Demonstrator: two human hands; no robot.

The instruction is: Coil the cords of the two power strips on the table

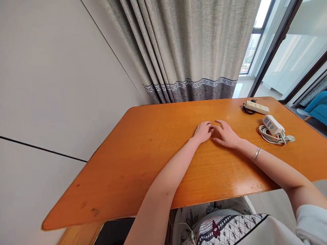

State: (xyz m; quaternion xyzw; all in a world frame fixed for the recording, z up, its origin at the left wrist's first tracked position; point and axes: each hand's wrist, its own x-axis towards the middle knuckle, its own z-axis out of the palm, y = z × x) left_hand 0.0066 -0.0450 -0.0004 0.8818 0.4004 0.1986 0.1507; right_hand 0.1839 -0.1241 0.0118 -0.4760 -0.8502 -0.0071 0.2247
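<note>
My left hand (203, 132) rests palm down on the orange-brown wooden table (143, 143), its fingers pointing right and holding nothing that I can see. Just beside it is my right hand (224, 134), turned inward with thumb and fingers apart and nothing between them. The fingertips of both hands meet or nearly meet; whether they touch I cannot tell. A silver bracelet (255, 154) circles my right wrist. To the right of my right hand lies a white power strip (273, 125) with its pale cable coiled beside it.
Behind that one lies a longer white power strip (257, 107) with a black cable, near the table's far right corner. A grey curtain (199, 51) hangs beyond the far edge. A pale wall (51, 85) stands at the left, a blue chair (316, 107) at the far right.
</note>
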